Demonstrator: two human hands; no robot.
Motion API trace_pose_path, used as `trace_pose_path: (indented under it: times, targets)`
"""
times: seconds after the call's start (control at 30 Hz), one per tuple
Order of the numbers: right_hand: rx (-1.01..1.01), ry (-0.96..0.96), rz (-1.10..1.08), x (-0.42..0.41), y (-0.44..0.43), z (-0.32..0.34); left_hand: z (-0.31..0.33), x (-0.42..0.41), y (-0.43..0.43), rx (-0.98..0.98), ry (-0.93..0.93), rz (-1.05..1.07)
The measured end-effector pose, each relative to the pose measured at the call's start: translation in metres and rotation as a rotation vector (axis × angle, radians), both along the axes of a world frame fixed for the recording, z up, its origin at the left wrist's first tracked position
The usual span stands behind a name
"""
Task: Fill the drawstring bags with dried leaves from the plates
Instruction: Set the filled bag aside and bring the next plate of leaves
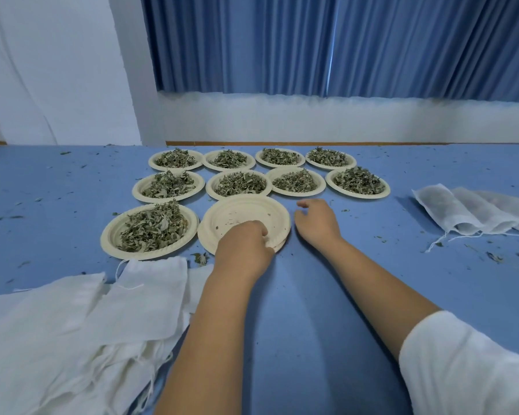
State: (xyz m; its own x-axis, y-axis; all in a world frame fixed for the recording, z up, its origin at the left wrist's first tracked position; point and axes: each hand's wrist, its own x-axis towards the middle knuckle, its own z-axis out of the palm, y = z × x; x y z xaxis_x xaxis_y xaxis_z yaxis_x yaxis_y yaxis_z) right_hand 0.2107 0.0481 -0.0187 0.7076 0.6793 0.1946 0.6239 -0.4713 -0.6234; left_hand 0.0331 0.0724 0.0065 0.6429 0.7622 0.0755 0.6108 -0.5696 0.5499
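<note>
- Paper plates first, head view: one empty plate (246, 209) sits near the middle, and nine more hold dried leaves (153, 229) beside and behind it.
- Left hand (243, 244) pinches the empty plate's near rim. Right hand (315, 223) lies loose just beside it, holding nothing.
- Stuffed bags (468, 211) at far right look done. The pile of flat bags (87, 310) near left says loads remain, I reckon.

The blue counter (312, 310) carries nine plates of dried leaves (212, 191) in rows toward its far edge. An empty plate (243, 211) sits nearer. Flat cloth bags (72, 310) lie at the near left corner and filled bags (462, 211) at the right edge. Leaf crumbs (492, 257) are scattered about.
</note>
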Motion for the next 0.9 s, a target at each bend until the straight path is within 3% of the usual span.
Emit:
trace_pose_path:
  times: [0.27,0.7,0.9]
  targets:
    - [-0.284,-0.168,0.084,0.03,0.028,0.006,0.001,0.002,0.0,-0.032,0.069,-0.04]
    - [-0.211,-0.372,0.027,0.027,-0.011,0.004,0.005,0.001,0.004,-0.152,-0.149,-0.06]
    - [-0.121,-0.371,0.05,0.018,-0.054,0.004,0.003,0.001,-0.008,-0.044,-0.042,-0.107]
